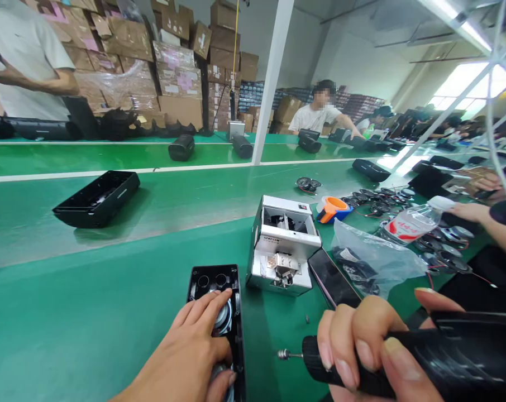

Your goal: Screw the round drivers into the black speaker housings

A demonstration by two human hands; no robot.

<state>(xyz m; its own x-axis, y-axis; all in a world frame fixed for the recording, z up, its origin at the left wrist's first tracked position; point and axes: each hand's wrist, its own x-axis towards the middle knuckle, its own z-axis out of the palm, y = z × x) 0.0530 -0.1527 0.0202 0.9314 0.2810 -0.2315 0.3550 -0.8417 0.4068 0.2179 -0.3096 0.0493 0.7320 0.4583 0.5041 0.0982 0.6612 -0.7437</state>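
Observation:
My left hand (pixel 196 340) lies over a long black speaker housing (pixel 237 352), its fingers stretched out across the top. Part of a round speaker driver (pixel 223 319) shows beneath the fingers, and another near the thumb is mostly covered. In my right hand (pixel 370 340) is a black electric screwdriver (pixel 458 352), held nearly level. Its bit (pixel 289 354) points left toward the housing, apart from it. A small dark piece (pixel 307 319), too small to make out, lies on the green table. Behind the housing stands a white screw feeder (pixel 284 245) with an open top.
Beside the feeder lie a phone (pixel 334 278), a clear bag of black parts (pixel 372 262) and an orange and blue tape roll (pixel 333 209). A plastic bottle (pixel 416 220) lies among loose speaker drivers. Another black housing (pixel 98 198) sits far left. People work across the green belt (pixel 211 153).

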